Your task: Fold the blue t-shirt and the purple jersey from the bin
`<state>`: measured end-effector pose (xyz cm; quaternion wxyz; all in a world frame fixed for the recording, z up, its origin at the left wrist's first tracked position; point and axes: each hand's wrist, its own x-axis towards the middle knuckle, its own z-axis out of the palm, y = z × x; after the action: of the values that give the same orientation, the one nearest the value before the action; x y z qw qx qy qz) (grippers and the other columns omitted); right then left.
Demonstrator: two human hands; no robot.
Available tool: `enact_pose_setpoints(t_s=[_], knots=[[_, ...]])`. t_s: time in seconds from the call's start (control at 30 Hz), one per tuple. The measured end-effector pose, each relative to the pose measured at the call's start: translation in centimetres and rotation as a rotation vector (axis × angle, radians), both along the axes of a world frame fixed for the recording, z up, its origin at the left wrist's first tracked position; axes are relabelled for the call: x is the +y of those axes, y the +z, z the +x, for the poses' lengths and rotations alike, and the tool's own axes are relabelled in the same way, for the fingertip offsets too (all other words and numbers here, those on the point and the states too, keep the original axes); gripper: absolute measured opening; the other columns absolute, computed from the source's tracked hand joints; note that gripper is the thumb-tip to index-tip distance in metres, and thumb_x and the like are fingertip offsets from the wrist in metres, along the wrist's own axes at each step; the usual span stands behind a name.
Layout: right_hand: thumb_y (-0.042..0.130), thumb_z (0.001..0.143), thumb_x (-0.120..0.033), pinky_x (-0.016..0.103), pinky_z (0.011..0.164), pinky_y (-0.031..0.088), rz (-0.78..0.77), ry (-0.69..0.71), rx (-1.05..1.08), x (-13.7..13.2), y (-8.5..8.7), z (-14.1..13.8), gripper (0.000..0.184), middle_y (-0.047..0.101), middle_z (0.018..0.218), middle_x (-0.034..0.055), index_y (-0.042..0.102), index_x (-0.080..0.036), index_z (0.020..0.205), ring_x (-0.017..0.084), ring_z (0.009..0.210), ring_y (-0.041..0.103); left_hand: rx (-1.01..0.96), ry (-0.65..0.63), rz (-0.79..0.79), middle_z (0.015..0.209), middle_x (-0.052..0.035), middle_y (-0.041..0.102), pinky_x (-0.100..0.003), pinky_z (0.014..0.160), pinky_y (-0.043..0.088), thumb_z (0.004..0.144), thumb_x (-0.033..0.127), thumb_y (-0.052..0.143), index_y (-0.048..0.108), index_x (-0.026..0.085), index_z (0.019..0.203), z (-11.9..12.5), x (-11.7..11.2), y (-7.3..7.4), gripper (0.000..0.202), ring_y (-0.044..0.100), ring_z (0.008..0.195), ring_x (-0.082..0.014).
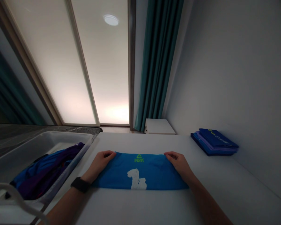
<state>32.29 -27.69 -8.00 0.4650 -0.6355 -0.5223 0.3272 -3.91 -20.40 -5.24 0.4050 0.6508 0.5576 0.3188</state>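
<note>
A blue shirt (112, 178), folded into a wide flat rectangle, lies on the white table (131, 207). It bears a green PEAK logo near its far edge and a white printed figure below that. My left hand (102, 161), with a dark band on the wrist, pinches the shirt's far left corner. At the far right corner, my right hand (178, 162) has its thumb and fingers closed on the cloth in the same way. Both hands rest close to the tabletop.
To the left stands a translucent plastic bin (84, 137) holding crumpled blue and purple clothes (49, 168). A stack of folded clothes (215, 142) sits at the right by the wall. A pale curved bar (18, 200) crosses the lower left. Beyond the table is a white cabinet (159, 125).
</note>
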Motion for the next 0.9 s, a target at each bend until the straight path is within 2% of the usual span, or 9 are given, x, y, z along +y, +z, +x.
enact_pose_setpoints(t_s=[0.13, 0.27, 0.33, 0.43, 0.5, 0.53, 0.67, 0.77, 0.9], knots=[[0.058, 0.075, -0.047, 0.037, 0.081, 0.052, 0.006, -0.038, -0.009, 0.2, -0.4, 0.4, 0.037, 0.075, 0.093, 0.0079, 0.074, -0.018, 0.091, 0.026, 0.088, 0.068, 0.026, 0.042, 0.013, 0.083, -0.0066, 0.073, -0.032, 0.067, 0.049, 0.075, 0.064, 0.058, 0.073, 0.015, 0.086, -0.3, 0.2, -0.1, 0.053, 0.065, 0.080, -0.0273], [0.056, 0.076, -0.045, 0.037, 0.082, 0.050, 0.039, -0.054, -0.091, 0.4, -0.8, 0.5, 0.034, 0.074, 0.091, 0.0076, 0.073, -0.018, 0.087, 0.025, 0.087, 0.067, 0.119, 0.060, 0.085, 0.069, -0.0057, 0.069, -0.031, 0.061, 0.046, 0.073, 0.067, 0.055, 0.066, 0.015, 0.070, -0.4, 0.8, -0.9, 0.053, 0.064, 0.070, -0.0257], [0.054, 0.076, -0.042, 0.035, 0.080, 0.050, 0.050, -0.061, -0.164, 0.5, -1.0, 0.4, 0.031, 0.073, 0.090, 0.0073, 0.072, -0.018, 0.086, 0.024, 0.084, 0.067, 0.177, 0.063, 0.138, 0.067, -0.0056, 0.068, -0.031, 0.060, 0.045, 0.074, 0.065, 0.054, 0.064, 0.017, 0.070, -0.3, 1.0, -1.3, 0.050, 0.063, 0.069, -0.0256], [0.051, 0.077, -0.037, 0.035, 0.075, 0.050, 0.051, -0.084, -0.345, 0.6, -1.6, 0.1, 0.031, 0.069, 0.088, 0.0060, 0.069, -0.019, 0.095, 0.022, 0.075, 0.065, 0.215, 0.036, 0.184, 0.072, -0.0041, 0.069, -0.032, 0.062, 0.046, 0.076, 0.061, 0.052, 0.064, 0.017, 0.095, 0.1, 1.0, -1.6, 0.049, 0.064, 0.069, -0.0252], [0.049, 0.080, -0.036, 0.035, 0.077, 0.050, 0.063, -0.095, -0.453, 0.7, -2.0, -0.1, 0.034, 0.066, 0.091, 0.0075, 0.068, -0.019, 0.102, 0.022, 0.078, 0.063, 0.238, -0.004, 0.189, 0.079, -0.0048, 0.070, -0.034, 0.066, 0.048, 0.076, 0.058, 0.052, 0.061, 0.017, 0.111, 0.3, 1.0, -1.6, 0.055, 0.065, 0.072, -0.0257], [0.048, 0.081, -0.036, 0.035, 0.080, 0.049, 0.068, -0.096, -0.486, 0.7, -2.2, -0.2, 0.035, 0.064, 0.095, 0.0092, 0.067, -0.018, 0.105, 0.023, 0.083, 0.063, 0.257, -0.027, 0.190, 0.085, -0.0062, 0.071, -0.035, 0.069, 0.048, 0.077, 0.058, 0.052, 0.061, 0.018, 0.114, 0.4, 1.0, -1.7, 0.055, 0.066, 0.076, -0.0265], [0.043, 0.088, -0.035, 0.034, 0.093, 0.044, 0.033, -0.053, -0.524, 0.9, -2.5, -0.7, 0.036, 0.061, 0.111, 0.0130, 0.064, -0.016, 0.110, 0.023, 0.104, 0.060, 0.322, -0.101, 0.218, 0.100, -0.0084, 0.072, -0.036, 0.081, 0.047, 0.082, 0.053, 0.049, 0.067, 0.020, 0.101, 0.6, 1.4, -2.2, 0.042, 0.065, 0.092, -0.0281], [0.038, 0.093, -0.034, 0.033, 0.092, 0.043, -0.021, 0.001, -0.565, 1.2, -2.3, -1.2, 0.032, 0.064, 0.111, 0.0109, 0.062, -0.018, 0.107, 0.023, 0.105, 0.060, 0.350, -0.100, 0.230, 0.090, -0.0070, 0.072, -0.035, 0.075, 0.046, 0.085, 0.052, 0.044, 0.065, 0.020, 0.093, 0.6, 1.6, -2.6, 0.039, 0.066, 0.084, -0.0274], [0.034, 0.096, -0.029, 0.032, 0.084, 0.041, -0.064, 0.046, -0.716, 1.6, -2.1, -1.2, 0.027, 0.068, 0.100, 0.0073, 0.060, -0.020, 0.096, 0.022, 0.094, 0.062, 0.365, -0.071, 0.233, 0.080, -0.0056, 0.070, -0.033, 0.069, 0.045, 0.088, 0.053, 0.039, 0.060, 0.020, 0.085, 0.8, 1.5, -2.4, 0.039, 0.065, 0.077, -0.0261]])
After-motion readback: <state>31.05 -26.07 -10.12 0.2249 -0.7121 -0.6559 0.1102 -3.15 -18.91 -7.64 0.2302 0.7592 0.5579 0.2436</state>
